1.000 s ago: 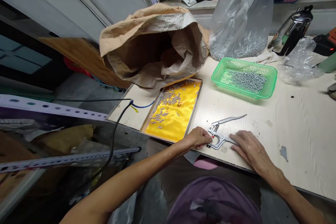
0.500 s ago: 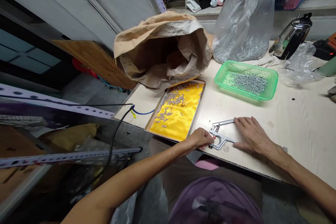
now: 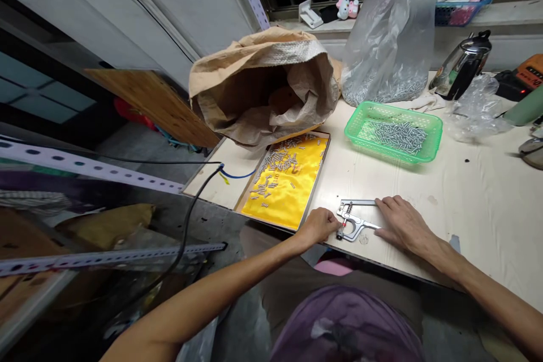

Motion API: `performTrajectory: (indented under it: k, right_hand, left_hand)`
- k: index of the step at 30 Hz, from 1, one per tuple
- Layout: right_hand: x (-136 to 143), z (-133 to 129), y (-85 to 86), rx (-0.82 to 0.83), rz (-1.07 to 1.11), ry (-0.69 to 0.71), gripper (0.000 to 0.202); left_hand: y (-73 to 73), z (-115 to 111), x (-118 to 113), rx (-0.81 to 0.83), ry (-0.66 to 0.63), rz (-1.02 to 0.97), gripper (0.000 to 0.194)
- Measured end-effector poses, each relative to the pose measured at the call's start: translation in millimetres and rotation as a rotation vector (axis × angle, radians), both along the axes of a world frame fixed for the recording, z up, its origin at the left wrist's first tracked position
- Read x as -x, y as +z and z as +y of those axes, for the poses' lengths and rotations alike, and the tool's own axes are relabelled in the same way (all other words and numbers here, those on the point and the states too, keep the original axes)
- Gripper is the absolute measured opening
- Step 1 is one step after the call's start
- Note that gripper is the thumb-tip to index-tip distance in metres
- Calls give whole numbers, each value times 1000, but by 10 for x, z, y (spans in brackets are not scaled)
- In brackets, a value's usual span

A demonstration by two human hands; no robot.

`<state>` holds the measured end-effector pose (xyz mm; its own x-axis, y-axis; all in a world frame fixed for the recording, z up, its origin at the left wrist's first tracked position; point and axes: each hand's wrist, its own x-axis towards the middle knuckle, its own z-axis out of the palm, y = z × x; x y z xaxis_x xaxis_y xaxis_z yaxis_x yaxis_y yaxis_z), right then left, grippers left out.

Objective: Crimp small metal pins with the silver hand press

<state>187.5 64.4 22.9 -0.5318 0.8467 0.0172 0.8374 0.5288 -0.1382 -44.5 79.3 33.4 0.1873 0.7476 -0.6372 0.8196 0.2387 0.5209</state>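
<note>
A silver hand tool [image 3: 355, 226] with a small coil spring and a red part lies on the pale table near its front edge. My left hand [image 3: 319, 226] is closed at the tool's left end, its fingertips pinched by the red part; what they hold is too small to name. My right hand [image 3: 403, 222] is wrapped round the ends of the tool's two spread handles. Left of the tool, small metal pieces [image 3: 282, 161] are scattered on a yellow cloth [image 3: 282, 201] in a shallow tray [image 3: 314, 186].
Behind the tray, a large brown sack [image 3: 263, 90] gapes open. A green basket [image 3: 392, 150] holds more metal pieces, with a clear plastic bag [image 3: 388, 39] behind it. A kettle [image 3: 462, 65] stands at the back right. A black cable [image 3: 186, 220] hangs off the left edge.
The camera view has shifted slightly. The tool's handles look a little closer together, and my right hand has closed a little. My left hand remains at the tool's left end.
</note>
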Motion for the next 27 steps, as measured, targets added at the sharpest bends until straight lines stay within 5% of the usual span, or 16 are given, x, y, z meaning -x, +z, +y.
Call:
performTrajectory:
  k: [5,12,16,24,27]
  right_hand:
    - [22,-47,-19,-5,50,1,47]
    - [-23,-102,-77,-9,91,-42,63]
    - [-73,-128,-28,-1,32,-98,55]
    - [-3,-92,96,24,-54,-96,8]
    - [23,-91,50,25,-41,-100,13]
  left_hand:
    - [16,-60,-177,-608,-367,-9,16]
    - [-67,159,-544,-678,-799,-20,66]
    - [-35,209,-572,-670,-866,46,65]
    - [-23,175,-679,-641,-848,121,20]
    - [-36,170,-708,-607,-815,164,14]
